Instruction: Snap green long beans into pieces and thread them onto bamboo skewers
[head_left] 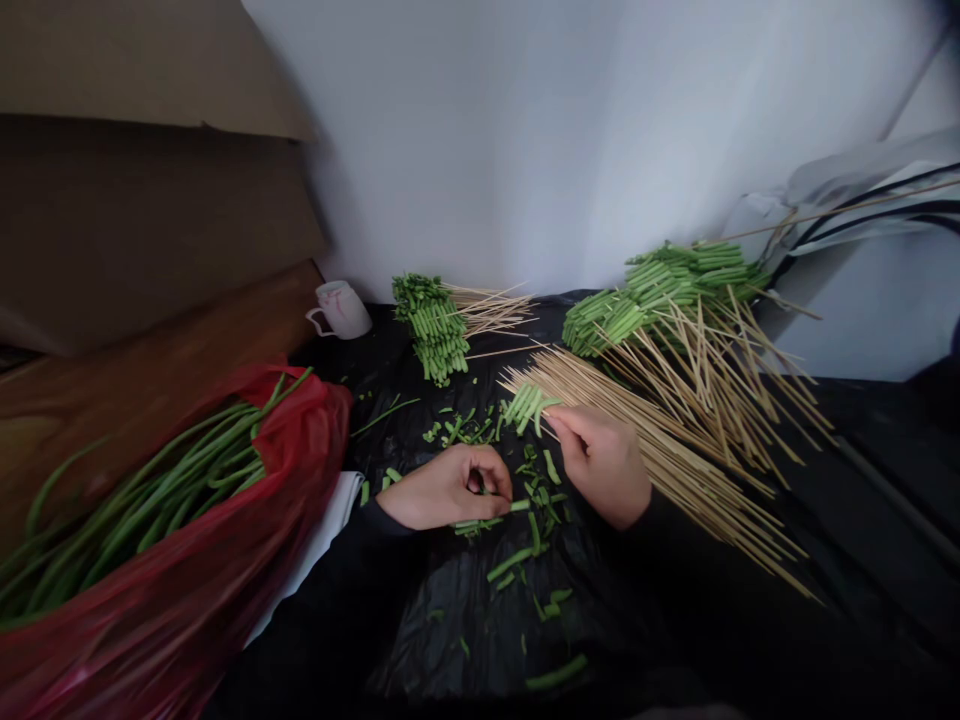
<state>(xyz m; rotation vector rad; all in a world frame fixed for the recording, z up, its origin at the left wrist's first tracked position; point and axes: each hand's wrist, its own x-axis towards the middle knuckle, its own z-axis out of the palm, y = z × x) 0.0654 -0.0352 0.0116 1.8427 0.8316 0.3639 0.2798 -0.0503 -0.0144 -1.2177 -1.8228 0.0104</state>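
My left hand (450,488) pinches a short cut piece of green bean (520,506) between thumb and fingertips, low over the black plastic sheet (457,650). To its right, my right hand (607,462) is closed on a bamboo skewer that carries a row of bean pieces (525,408); most of the stick is hidden by the hand. Loose bean cuttings (544,495) lie scattered between and below both hands. A pile of bare skewers (675,445) spreads out beside my right hand, with the tips toward the wall.
Bean-loaded skewers are stacked at the back centre (435,328) and back right (667,285). At left, a red plastic bag (315,435) holds long green beans (202,485). Behind it stand a white mug (343,310) and cardboard (150,210). A pale wall (525,150) closes the back.
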